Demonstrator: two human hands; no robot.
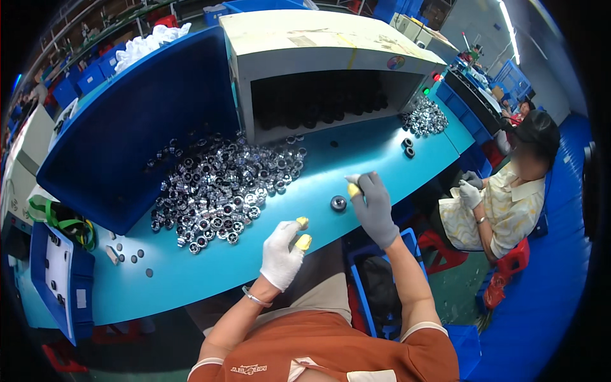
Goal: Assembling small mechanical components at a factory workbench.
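Observation:
My left hand, in a white glove with yellow fingertip covers, is held above the table's near edge. Its thumb and forefinger are apart with nothing visible between them. My right hand, in a grey glove with a yellow thumb cover, is raised over the table. Its thumb and forefinger tips come close together; whatever they may pinch is too small to make out. Just left of it, a small black wheel with a silver centre lies on the turquoise table. A large heap of shiny chrome wheel hubs spreads left of my hands.
A big blue bin tips toward the heap. Behind stands a cream, open-fronted machine with dark pieces inside. Two black tyres and another chrome pile lie at right. A seated co-worker and a blue crate are nearby.

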